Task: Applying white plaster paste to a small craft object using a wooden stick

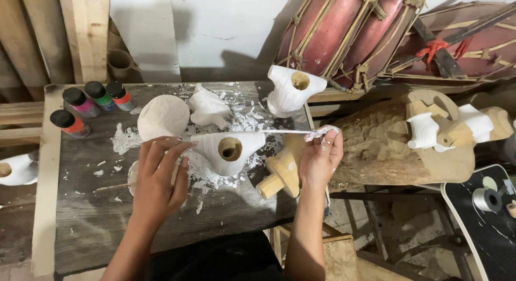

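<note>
Far L edge: part of a white piece w/ a hole [13,169], sits off the worktop [97,227] on a lower ledge.

Worktop back-L corner: four small paint bottles [88,104], black caps, lying on their sides. Contents show thru clear walls: pink/magenta, green, orange-red x2. All capped; fill level can't tell.

L hand [158,176]: fingers spread, curled round the narrow end of a white-coated carving [226,146], steadying it on its side. Round hole in carving faces up, dark inside, nothing visible in it. Carving sits mid-worktop in a mess of white flakes & smears [126,138].

Behind it: rounded white dome piece [163,117], smaller white lump [208,108], then another white carving w/ open hole [293,88] at worktop's back-R edge; hole looks empty.

R hand [321,157]: closed on a thin white-caked stick/brush [285,132], pinched at its R end, tip reaching L onto carving's top. Fingertips smeared white.

Judgement on doing it well: keep L grip firm so the piece doesn't roll, light even strokes along the surface, keep coating out of the hole, stick low-angle.

Under R hand: bare wood peg piece [279,176]. Further R: rough log [387,146] carrying wood & white figure parts [449,130]. Above: red drums w/ lacing [344,31]. Far R low: black board w/ a tape roll [486,199].
</note>
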